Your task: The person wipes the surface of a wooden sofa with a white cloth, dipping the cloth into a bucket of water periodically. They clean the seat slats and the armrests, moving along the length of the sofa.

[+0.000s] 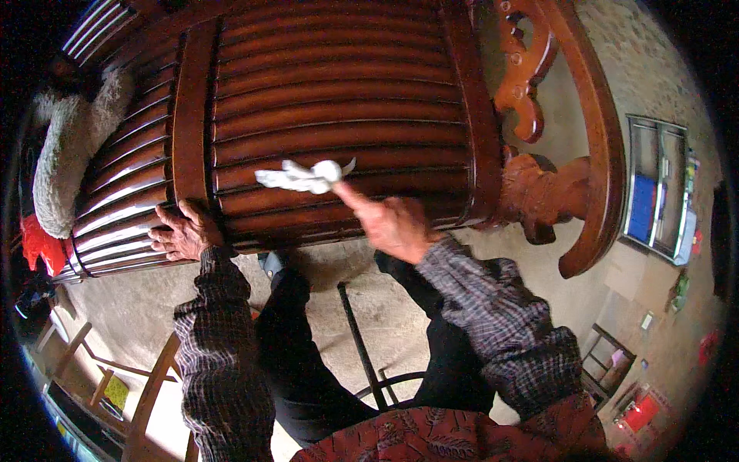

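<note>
A glossy red-brown wooden slatted bench (340,104) spreads out before me. My left hand (187,231) rests on it with fingers apart, near the front edge, beside a wide cross board (193,115). It holds nothing. Over the middle slats reaches my right hand (398,225), its index finger stretched out and the other fingers curled. A white crumpled cloth or tissue (303,176) sits at that fingertip and seems to be wrapped around it. Blur hides whether the cloth touches the slats.
A carved armrest (600,144) closes the bench's right end. On the left part lie a grey fluffy thing (63,156) and a red plastic bag (43,245). Below me a black metal bar (361,341) stands between my legs. A glass-fronted cabinet (655,187) stands far right.
</note>
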Tool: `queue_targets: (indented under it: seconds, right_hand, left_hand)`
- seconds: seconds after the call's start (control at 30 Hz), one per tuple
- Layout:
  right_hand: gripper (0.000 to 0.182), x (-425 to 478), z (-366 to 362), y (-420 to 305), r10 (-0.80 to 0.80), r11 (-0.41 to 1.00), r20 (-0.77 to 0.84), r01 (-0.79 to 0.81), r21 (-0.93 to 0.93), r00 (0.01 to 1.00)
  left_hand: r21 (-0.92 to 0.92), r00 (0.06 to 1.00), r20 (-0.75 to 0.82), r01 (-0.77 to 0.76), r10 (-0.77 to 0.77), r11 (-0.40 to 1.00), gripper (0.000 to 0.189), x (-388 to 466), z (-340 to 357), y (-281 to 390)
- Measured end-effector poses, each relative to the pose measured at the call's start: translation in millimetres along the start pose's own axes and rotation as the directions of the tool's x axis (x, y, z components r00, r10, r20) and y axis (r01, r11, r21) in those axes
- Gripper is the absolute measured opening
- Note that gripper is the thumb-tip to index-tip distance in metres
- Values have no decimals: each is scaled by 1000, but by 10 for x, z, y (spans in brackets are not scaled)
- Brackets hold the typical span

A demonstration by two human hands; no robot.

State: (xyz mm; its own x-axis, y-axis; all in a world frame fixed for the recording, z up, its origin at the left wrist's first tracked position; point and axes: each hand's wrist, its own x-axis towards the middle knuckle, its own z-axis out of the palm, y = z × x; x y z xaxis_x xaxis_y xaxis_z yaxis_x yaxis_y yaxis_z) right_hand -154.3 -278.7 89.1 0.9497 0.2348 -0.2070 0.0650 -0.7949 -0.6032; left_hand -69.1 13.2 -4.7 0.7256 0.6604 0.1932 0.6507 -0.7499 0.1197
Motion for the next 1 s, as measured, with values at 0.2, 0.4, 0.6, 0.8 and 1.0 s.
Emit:
queue_targets:
  seconds: [0.2,0.4,0.6,0.8,1.0]
  right_hand:
    - [55,-860,-795,705,391,906,46,-393,158,919]
    - [54,-1072,-804,970,487,867,-39,-488,-97,873]
    - [46,-429,17,180,268,761,79,-262,593,960]
    - [63,-139,278,-443,251,966,-182,-257,-11,951]
    - [64,-504,66,102,384,915,-163,-398,-68,909]
  left_hand:
    - [-15,998,54,22,-21,1000,62,22,92,-64]
    - [-253,821,173,-496,543,831,47,177,-255,-516]
    - [-806,609,432,-71,665,588,21,-546,-1430,-980]
    - [-821,457,571,324,682,470,17,-1963,-2220,-906]
    - [-816,165,578,119,799,566,23,-3041,-2607,-1305]
